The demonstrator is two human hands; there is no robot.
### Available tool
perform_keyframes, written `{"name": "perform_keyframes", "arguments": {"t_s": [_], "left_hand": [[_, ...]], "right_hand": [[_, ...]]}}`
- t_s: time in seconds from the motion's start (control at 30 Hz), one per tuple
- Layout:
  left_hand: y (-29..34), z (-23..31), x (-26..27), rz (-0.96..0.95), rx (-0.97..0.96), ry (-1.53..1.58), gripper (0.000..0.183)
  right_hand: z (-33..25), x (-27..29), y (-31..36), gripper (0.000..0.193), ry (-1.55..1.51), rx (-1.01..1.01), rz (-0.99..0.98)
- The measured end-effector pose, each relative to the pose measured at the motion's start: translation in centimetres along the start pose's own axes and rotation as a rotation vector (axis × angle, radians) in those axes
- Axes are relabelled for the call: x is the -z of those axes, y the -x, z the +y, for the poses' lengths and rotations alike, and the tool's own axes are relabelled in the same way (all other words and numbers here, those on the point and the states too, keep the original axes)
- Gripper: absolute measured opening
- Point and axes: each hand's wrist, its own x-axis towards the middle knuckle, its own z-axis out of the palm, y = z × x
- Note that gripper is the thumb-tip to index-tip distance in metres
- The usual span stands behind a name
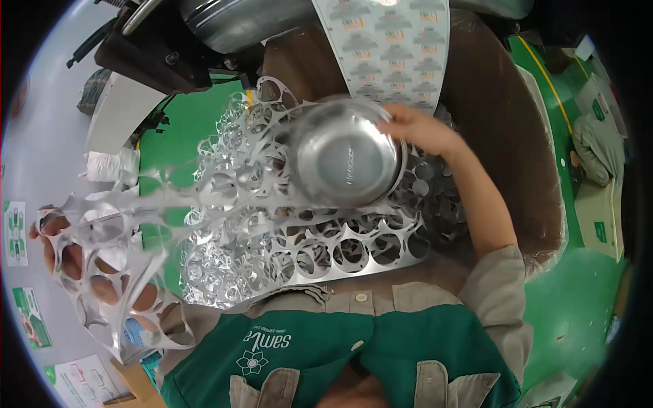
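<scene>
My right hand [423, 130] grips the rim of a shiny round metal bowl [343, 160], its hollow side facing me. Off to the left, my left hand [53, 228] is closed on a strip of punched metal sheet [126, 234] full of round holes. That strip is blurred and hangs down in front of my left forearm, partly hiding the hand. Beneath the bowl lies a large heap of similar punched metal scrap [235, 224]. One flat punched strip [350, 255] rests across the heap's near side, close to my chest.
A brown box with a plastic liner [524, 136] stands at the right, with loose metal pieces [442, 204] inside. A printed label sheet [394, 41] hangs at the top. Dark machinery [156, 47] is at the upper left. Light bins [598, 217] stand on the green floor [564, 306].
</scene>
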Motion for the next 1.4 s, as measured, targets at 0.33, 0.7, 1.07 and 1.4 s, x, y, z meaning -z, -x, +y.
{"name": "perform_keyframes", "arguments": {"t_s": [0.33,0.7,1.07,1.4], "left_hand": [[-4.8,-5.1,6.8,0.204,-0.125,-0.695,0.035],[-2.0,4.2,-26.1,-0.864,-1.052,-0.963,0.055],[-6.6,4.1,-30.1,-0.775,-0.056,0.020,0.032],[-5.6,3.4,-28.5,-0.706,0.111,0.177,0.029]], "right_hand": [[10.7,0.9,0.5,0.045,1.067,-0.408,-0.120],[3.3,2.5,0.9,0.047,0.990,-0.131,0.089],[4.8,8.1,2.8,0.041,-1.138,0.638,-0.122],[13.8,1.0,0.8,0.059,1.052,-0.464,-0.379]]}}
